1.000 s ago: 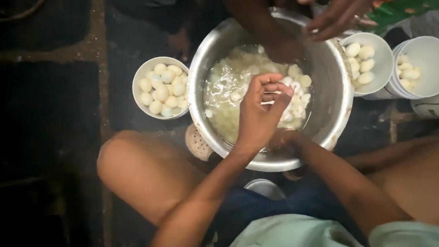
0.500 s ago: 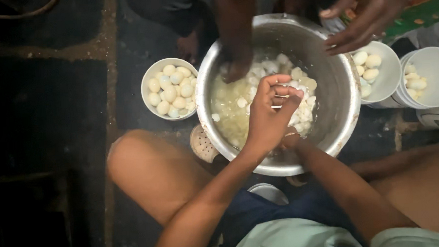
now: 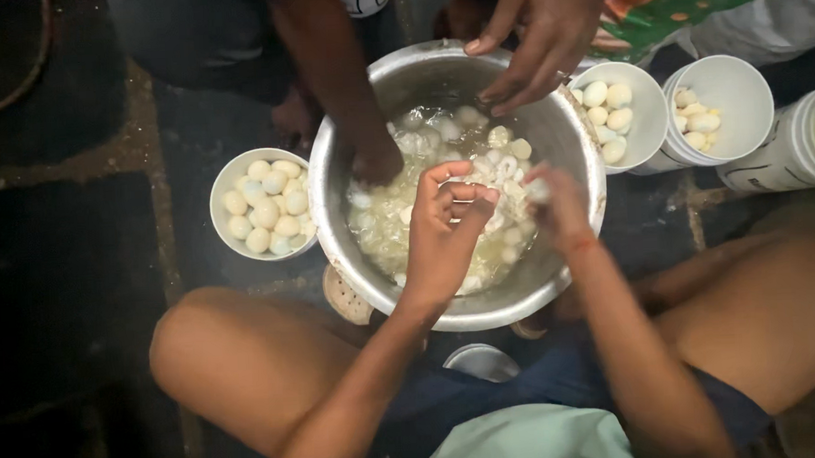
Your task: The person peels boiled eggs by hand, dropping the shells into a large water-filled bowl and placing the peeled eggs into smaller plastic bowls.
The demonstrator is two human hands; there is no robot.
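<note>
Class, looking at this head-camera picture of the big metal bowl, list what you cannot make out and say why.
- Right hand: motion-blurred; whether it grips the pale ball at its fingers is unclear.
- Left hand: fingers curled; anything inside is hidden.
- Another person's hand: sunk into the metal bowl, fingers hidden by the contents.
- Rightmost white cup: cut off by the frame edge.
- Small round metal thing: half hidden under the bowl.

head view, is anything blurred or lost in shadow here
Head view: the right hand is smeared by motion blur; the left hand is fairly sharp; light pools on the metal bowl, with dull glare on its wall; the floor at the left sinks into darkness.
</note>
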